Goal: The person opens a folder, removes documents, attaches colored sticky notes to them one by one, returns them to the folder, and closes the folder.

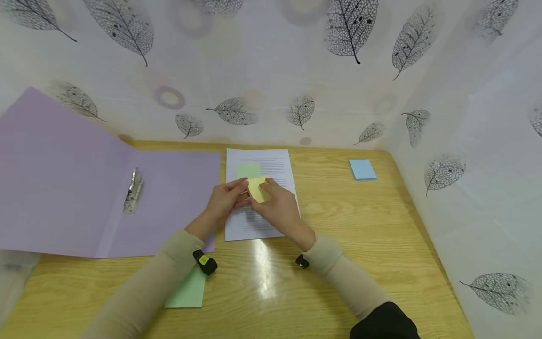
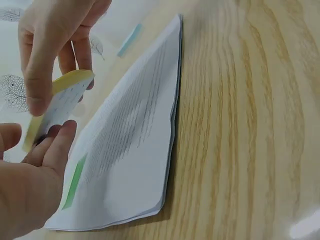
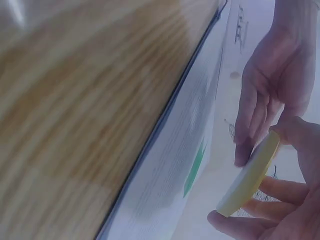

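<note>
Above the stack of printed paper (image 1: 237, 228), both hands meet at a pad of yellow sticky notes (image 1: 257, 187). My right hand (image 1: 281, 207) grips the pad by its edges, thumb on one side and fingers on the other. At the pad's left end, my left hand (image 1: 224, 200) holds it between thumb and fingertips. The left wrist view shows the pad (image 2: 64, 102) tilted, its pale underside facing the camera. A green sticky note (image 1: 247, 170) lies on the top sheet, just beyond the hands.
A purple folder (image 1: 178, 188) lies spread out at the left, with a metal clip (image 1: 133, 193) near its spine. One green pad (image 1: 186, 292) sits partly under the left forearm. A blue sticky-note pad (image 1: 362, 169) is at the table's back right. Leaf-patterned curtain (image 1: 271, 75) borders the table.
</note>
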